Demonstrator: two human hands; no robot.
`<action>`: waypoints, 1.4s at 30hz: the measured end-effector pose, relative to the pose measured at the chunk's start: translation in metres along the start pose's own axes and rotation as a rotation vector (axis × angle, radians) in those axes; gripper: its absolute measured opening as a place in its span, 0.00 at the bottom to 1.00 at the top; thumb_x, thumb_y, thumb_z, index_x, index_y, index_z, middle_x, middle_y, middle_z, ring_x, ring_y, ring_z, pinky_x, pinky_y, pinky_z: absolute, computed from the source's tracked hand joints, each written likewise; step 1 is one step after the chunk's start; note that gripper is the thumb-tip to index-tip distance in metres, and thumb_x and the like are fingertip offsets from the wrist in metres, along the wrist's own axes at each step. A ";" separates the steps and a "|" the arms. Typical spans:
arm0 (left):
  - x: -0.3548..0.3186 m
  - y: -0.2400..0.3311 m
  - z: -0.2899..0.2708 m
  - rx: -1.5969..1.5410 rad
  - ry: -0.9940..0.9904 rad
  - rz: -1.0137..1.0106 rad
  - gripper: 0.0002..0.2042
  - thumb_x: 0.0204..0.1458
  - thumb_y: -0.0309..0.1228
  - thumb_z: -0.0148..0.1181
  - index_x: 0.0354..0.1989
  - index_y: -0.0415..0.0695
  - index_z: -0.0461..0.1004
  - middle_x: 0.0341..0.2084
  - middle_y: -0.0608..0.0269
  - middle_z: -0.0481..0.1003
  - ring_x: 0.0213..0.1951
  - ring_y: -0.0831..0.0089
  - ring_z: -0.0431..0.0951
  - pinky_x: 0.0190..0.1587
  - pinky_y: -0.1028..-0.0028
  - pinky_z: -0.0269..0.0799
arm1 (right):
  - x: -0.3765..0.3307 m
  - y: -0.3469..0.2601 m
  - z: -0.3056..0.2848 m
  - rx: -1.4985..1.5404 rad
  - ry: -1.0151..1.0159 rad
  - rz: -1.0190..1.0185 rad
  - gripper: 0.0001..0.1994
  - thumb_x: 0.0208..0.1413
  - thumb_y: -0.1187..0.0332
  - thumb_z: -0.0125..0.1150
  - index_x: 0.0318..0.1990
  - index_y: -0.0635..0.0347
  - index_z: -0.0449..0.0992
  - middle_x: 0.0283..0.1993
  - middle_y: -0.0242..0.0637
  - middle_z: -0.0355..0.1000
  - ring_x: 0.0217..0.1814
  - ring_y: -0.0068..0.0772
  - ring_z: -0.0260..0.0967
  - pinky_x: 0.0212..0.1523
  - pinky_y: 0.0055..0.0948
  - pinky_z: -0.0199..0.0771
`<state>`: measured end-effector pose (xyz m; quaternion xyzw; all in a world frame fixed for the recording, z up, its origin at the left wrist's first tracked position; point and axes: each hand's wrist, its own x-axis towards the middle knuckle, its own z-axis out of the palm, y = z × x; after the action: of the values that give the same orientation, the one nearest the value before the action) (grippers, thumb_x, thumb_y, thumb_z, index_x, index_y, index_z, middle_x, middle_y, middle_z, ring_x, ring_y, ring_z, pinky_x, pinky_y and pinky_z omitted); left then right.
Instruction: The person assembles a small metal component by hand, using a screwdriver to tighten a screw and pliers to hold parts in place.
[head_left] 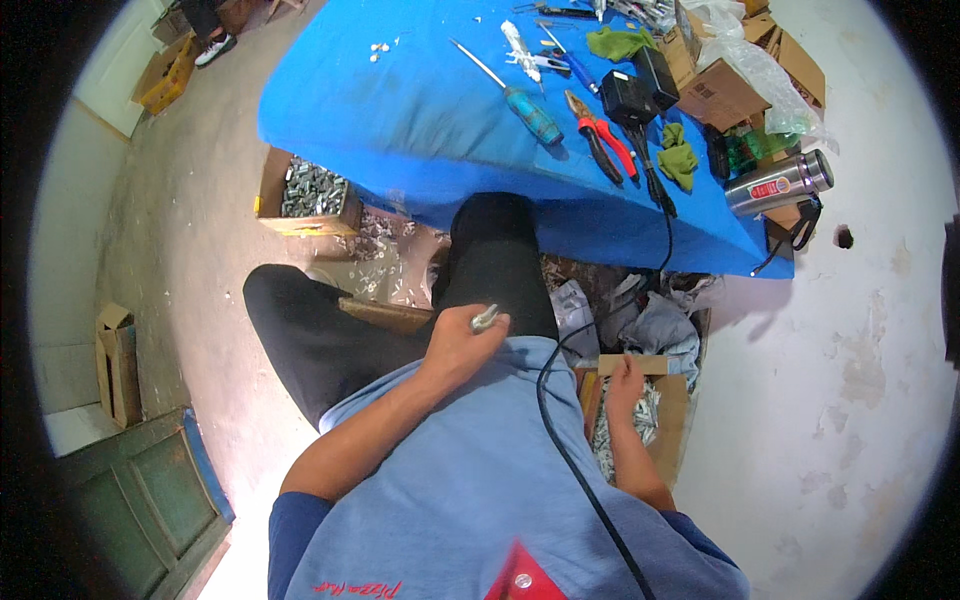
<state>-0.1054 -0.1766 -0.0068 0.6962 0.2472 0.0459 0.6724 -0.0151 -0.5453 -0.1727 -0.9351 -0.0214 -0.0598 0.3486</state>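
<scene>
In the middle of the frame, the left hand [462,345] rests on the lap, its fingers pinching a small shiny metal piece [485,318]. Lower right, the right hand [624,383] has its fingers spread over a brown cardboard box [672,400] of little metal parts. A smooth blue desk [420,110] fills the top.

Bare concrete floor [190,210], stained, bright to the right. Blue-covered table [400,110] far centre. Green wooden door [150,500] near left; pale wall [60,230] left.
</scene>
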 end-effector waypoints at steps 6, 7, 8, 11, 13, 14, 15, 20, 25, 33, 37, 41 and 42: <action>0.002 -0.005 -0.007 -0.064 0.061 -0.034 0.17 0.56 0.36 0.62 0.19 0.37 0.72 0.14 0.75 0.66 0.21 0.85 0.61 0.22 0.73 0.57 | 0.087 -0.230 0.009 0.166 -0.072 -0.510 0.11 0.58 0.71 0.59 0.46 0.67 0.75 0.44 0.46 0.74 0.42 0.40 0.75 0.42 0.33 0.75; 0.003 -0.008 -0.007 -0.039 0.077 -0.044 0.16 0.56 0.36 0.63 0.20 0.38 0.73 0.14 0.75 0.66 0.21 0.85 0.62 0.22 0.74 0.57 | 0.097 -0.250 0.008 0.197 -0.054 -0.549 0.11 0.57 0.71 0.60 0.45 0.67 0.76 0.43 0.45 0.75 0.42 0.40 0.75 0.41 0.32 0.75; 0.005 -0.008 -0.007 -0.069 0.074 -0.049 0.16 0.56 0.36 0.63 0.20 0.38 0.73 0.15 0.75 0.66 0.21 0.85 0.62 0.22 0.74 0.57 | 0.106 -0.269 0.005 0.222 -0.036 -0.588 0.10 0.57 0.71 0.61 0.45 0.66 0.76 0.42 0.45 0.75 0.42 0.39 0.75 0.41 0.32 0.75; 0.003 -0.011 -0.012 -0.138 0.092 -0.072 0.16 0.56 0.36 0.62 0.21 0.38 0.74 0.15 0.76 0.66 0.22 0.85 0.62 0.23 0.75 0.57 | 0.115 -0.320 0.000 0.366 -0.161 -0.597 0.10 0.55 0.71 0.64 0.43 0.64 0.77 0.40 0.44 0.75 0.40 0.40 0.75 0.39 0.32 0.75; 0.005 -0.019 -0.012 -0.163 0.086 -0.070 0.15 0.56 0.36 0.62 0.21 0.38 0.74 0.16 0.76 0.67 0.22 0.85 0.62 0.23 0.75 0.57 | 0.119 -0.338 0.003 0.370 -0.204 -0.594 0.12 0.53 0.69 0.67 0.43 0.64 0.77 0.41 0.44 0.75 0.39 0.42 0.73 0.38 0.32 0.74; 0.005 -0.018 -0.012 -0.167 0.063 -0.075 0.15 0.56 0.36 0.62 0.21 0.39 0.74 0.16 0.76 0.67 0.22 0.85 0.62 0.23 0.75 0.57 | 0.123 -0.343 0.007 0.341 -0.190 -0.610 0.12 0.53 0.68 0.67 0.43 0.64 0.77 0.42 0.44 0.75 0.39 0.42 0.73 0.38 0.32 0.74; 0.005 -0.016 -0.012 -0.170 0.039 -0.080 0.15 0.56 0.36 0.62 0.22 0.39 0.74 0.16 0.76 0.67 0.22 0.86 0.62 0.23 0.76 0.57 | 0.129 -0.349 0.012 0.313 -0.175 -0.627 0.13 0.53 0.68 0.67 0.44 0.63 0.77 0.42 0.44 0.75 0.40 0.42 0.73 0.38 0.32 0.74; 0.007 -0.022 -0.018 -0.148 0.024 -0.112 0.17 0.56 0.37 0.61 0.21 0.37 0.72 0.15 0.72 0.67 0.22 0.84 0.63 0.24 0.73 0.60 | 0.177 -0.366 0.043 0.005 0.126 -0.864 0.17 0.50 0.67 0.68 0.47 0.62 0.76 0.46 0.45 0.74 0.50 0.49 0.70 0.51 0.42 0.69; 0.006 -0.017 -0.022 -0.119 0.076 -0.105 0.17 0.56 0.37 0.61 0.22 0.36 0.72 0.14 0.70 0.68 0.22 0.83 0.64 0.24 0.72 0.62 | 0.200 -0.367 0.046 0.021 0.011 -0.774 0.17 0.51 0.65 0.67 0.47 0.62 0.75 0.49 0.46 0.73 0.51 0.52 0.68 0.52 0.44 0.68; 0.007 -0.026 -0.025 -0.154 0.086 -0.079 0.16 0.57 0.34 0.61 0.20 0.37 0.70 0.15 0.77 0.63 0.22 0.86 0.58 0.23 0.75 0.55 | 0.213 -0.387 0.068 -0.142 0.018 -0.854 0.21 0.54 0.60 0.65 0.50 0.64 0.74 0.52 0.48 0.71 0.55 0.53 0.66 0.55 0.46 0.66; 0.005 -0.028 -0.028 -0.140 0.137 -0.074 0.18 0.57 0.35 0.61 0.19 0.38 0.69 0.15 0.77 0.62 0.22 0.86 0.58 0.22 0.74 0.54 | 0.224 -0.380 0.072 -0.210 0.154 -0.782 0.23 0.57 0.54 0.60 0.52 0.63 0.74 0.55 0.50 0.71 0.57 0.53 0.66 0.56 0.46 0.65; 0.004 -0.028 -0.032 -0.137 0.194 -0.077 0.18 0.57 0.36 0.60 0.19 0.38 0.68 0.14 0.75 0.61 0.21 0.85 0.58 0.22 0.73 0.54 | 0.236 -0.327 0.061 -0.407 0.223 -0.676 0.27 0.58 0.48 0.58 0.54 0.63 0.73 0.58 0.52 0.68 0.60 0.55 0.63 0.59 0.50 0.62; 0.004 -0.029 -0.032 -0.126 0.196 -0.069 0.18 0.57 0.36 0.60 0.19 0.37 0.68 0.14 0.75 0.61 0.21 0.84 0.58 0.22 0.73 0.55 | 0.234 -0.315 0.057 -0.487 0.189 -0.617 0.28 0.58 0.46 0.57 0.55 0.63 0.72 0.60 0.52 0.66 0.61 0.56 0.62 0.60 0.51 0.61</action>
<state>-0.1230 -0.1463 -0.0323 0.6359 0.3320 0.1060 0.6886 0.1970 -0.2698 0.0189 -0.9303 -0.2543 -0.2508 0.0830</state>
